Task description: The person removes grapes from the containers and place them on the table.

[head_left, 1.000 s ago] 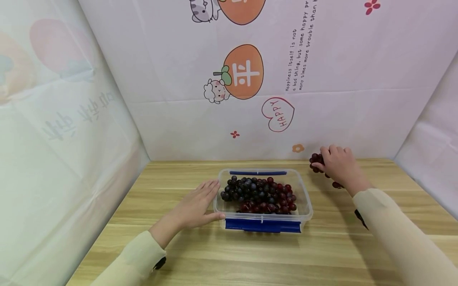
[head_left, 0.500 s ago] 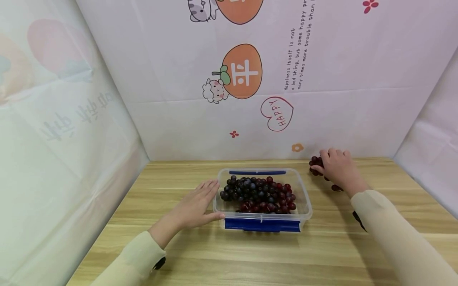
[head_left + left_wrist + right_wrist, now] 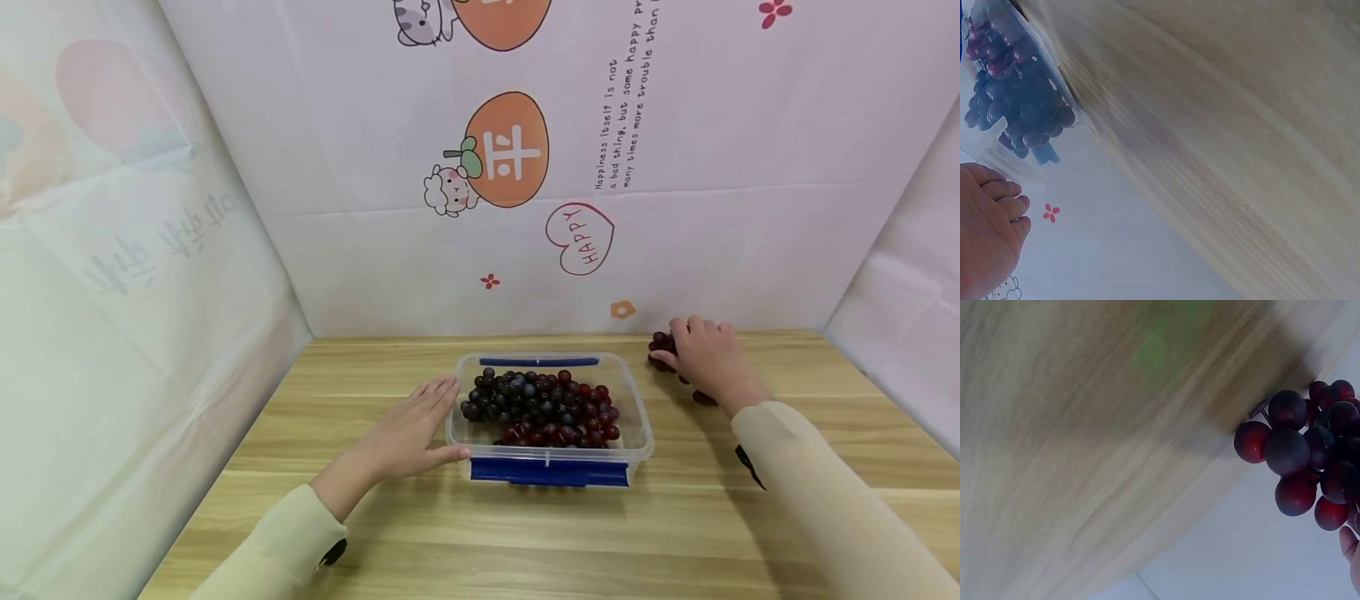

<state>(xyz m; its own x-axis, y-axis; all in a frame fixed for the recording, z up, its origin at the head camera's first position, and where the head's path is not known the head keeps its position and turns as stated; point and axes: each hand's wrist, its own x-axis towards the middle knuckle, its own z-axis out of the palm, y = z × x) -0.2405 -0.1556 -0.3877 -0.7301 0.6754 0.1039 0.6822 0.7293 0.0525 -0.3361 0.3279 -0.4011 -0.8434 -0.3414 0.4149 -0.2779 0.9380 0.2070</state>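
My left hand [image 3: 408,433] lies with extended fingers against the left side of a clear plastic box [image 3: 641,429] with blue clips. Inside the box rest bunches of grapes [image 3: 528,404], dark blue-black at the left and red at the right and front. At the back right, my right hand [image 3: 708,354] grips a bunch of dark red grapes [image 3: 1310,450] from above. Most of that bunch is hidden under the palm in the head view, with a few grapes showing at either side. In the left wrist view, the fingertips [image 3: 1019,203] are beside the box wall.
A wood-grain table [image 3: 480,542] carries the box. Behind it stands a white printed cloth wall [image 3: 397,267], close beyond the right hand. More white cloth [image 3: 150,333] closes off the left side, and another sheet is at the right.
My right hand has shifted slightly down and toward me, still on the red grapes. The left hand and the box have hardly moved.
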